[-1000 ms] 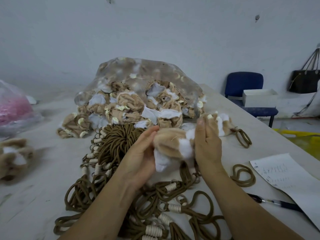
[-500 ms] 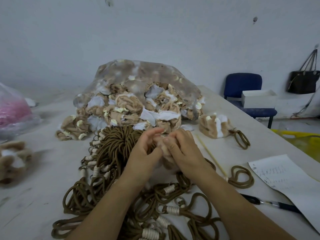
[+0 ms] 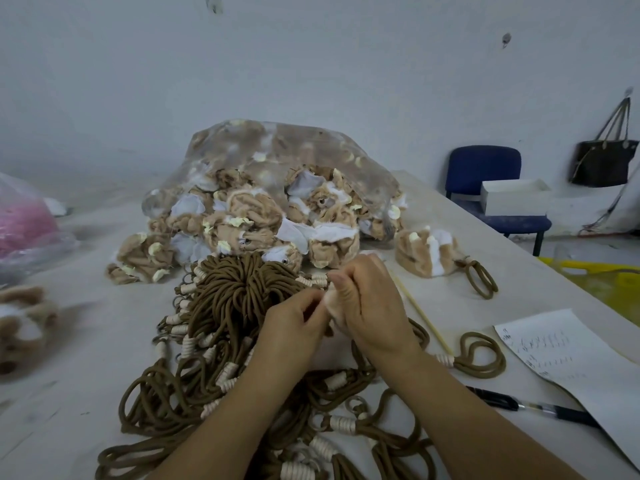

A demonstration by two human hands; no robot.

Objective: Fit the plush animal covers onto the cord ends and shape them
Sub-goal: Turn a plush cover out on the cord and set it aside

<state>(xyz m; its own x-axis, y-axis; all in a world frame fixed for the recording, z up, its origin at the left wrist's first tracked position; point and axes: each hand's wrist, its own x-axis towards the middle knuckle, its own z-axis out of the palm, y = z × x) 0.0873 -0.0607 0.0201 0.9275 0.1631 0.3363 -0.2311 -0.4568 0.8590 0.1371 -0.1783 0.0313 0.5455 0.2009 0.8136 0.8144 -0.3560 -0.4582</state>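
My right hand (image 3: pixel 372 308) grips a scrunched tan and white plush cover (image 3: pixel 333 305), which is mostly hidden inside the fist. My left hand (image 3: pixel 294 322) pinches the cover's near edge with curled fingers. Both hands hover over a heap of brown cords (image 3: pixel 239 344) with cream-wrapped ends. Behind them lies a clear plastic bag (image 3: pixel 277 147) spilling many tan and white plush covers (image 3: pixel 256 213). One fitted plush cover on a cord loop (image 3: pixel 427 252) rests on the table to the right.
A thin wooden stick (image 3: pixel 424 315) lies right of my hands, beside a loose cord loop (image 3: pixel 479 355). A written paper sheet (image 3: pixel 568 358) and black pen (image 3: pixel 530 407) sit at the right edge. Tan plush pieces (image 3: pixel 24 320) and a pink bag (image 3: pixel 24 223) lie left. A blue chair (image 3: pixel 485 168) stands beyond.
The plush cover was spread wide between my hands a second ago; now it is bunched small inside my right fist. My hands have closed together, uncovering the stick and the fitted cover.
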